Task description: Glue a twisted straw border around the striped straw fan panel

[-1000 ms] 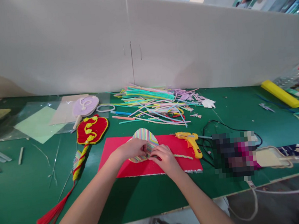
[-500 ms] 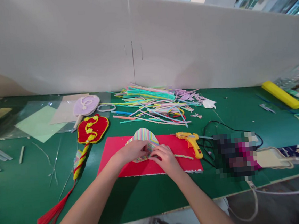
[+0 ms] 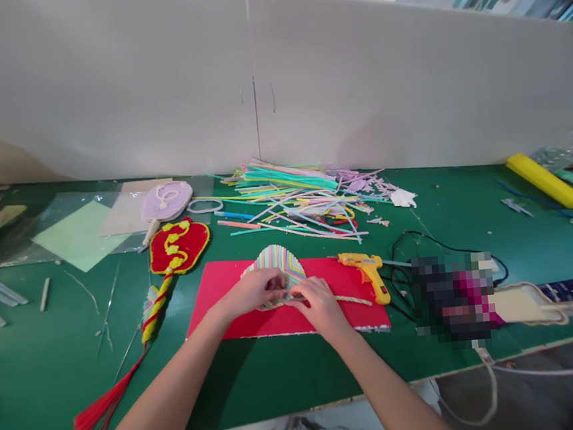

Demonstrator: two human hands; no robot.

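A round fan panel (image 3: 276, 259) with pastel stripes lies on a red board (image 3: 212, 282). My left hand (image 3: 259, 291) rests over its lower left, thumb and fingers closed at the panel's lower edge. My right hand (image 3: 319, 300) pinches a thin twisted pastel cord (image 3: 357, 298) against that same edge, close to my left fingertips. The cord's free end trails right across the board. My fingers hide where cord and panel meet. A yellow glue gun (image 3: 369, 274) lies on the board's right end.
A red and yellow fan (image 3: 179, 248) with a tassel (image 3: 105, 408) lies left. A lilac fan (image 3: 167, 200) and pale green sheet (image 3: 80, 234) are behind it. Colourful strips (image 3: 288, 181) are piled at the back wall. Black cable (image 3: 421, 232) loops at right, near a yellow block (image 3: 549, 180).
My head view has shifted slightly. Both hands stay at the panel's lower edge, with only small finger movements bringing the fingertips close together.
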